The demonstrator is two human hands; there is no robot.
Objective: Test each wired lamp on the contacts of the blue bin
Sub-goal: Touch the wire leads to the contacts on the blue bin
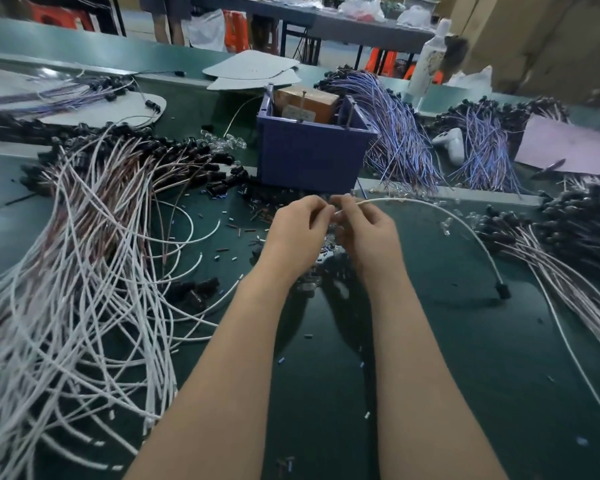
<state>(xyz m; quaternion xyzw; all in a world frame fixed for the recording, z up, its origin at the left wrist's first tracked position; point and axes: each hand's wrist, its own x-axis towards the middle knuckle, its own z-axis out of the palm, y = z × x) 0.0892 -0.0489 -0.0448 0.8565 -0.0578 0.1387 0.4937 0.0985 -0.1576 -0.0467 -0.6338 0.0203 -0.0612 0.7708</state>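
Observation:
The blue bin (pixel 309 157) stands just beyond my hands, with a brown block and upright metal pins (pixel 350 114) inside it. My right hand (pixel 364 230) pinches one end of a white wire (pixel 440 211). That wire arcs to the right and ends in a black lamp socket (pixel 503 291) lying on the green table. My left hand (pixel 298 230) has its fingers curled against the same wire end, close to the right fingertips. What sits between the fingertips is too blurred to tell. Both hands hover in front of the bin, apart from it.
A large heap of white and brown wired lamps (pixel 84 258) covers the left of the table (pixel 430 358). Bundles of blue-wired lamps (pixel 399 140) lie behind and to the right of the bin. More wired lamps (pixel 568 251) pile at the right. Small cut scraps litter the middle.

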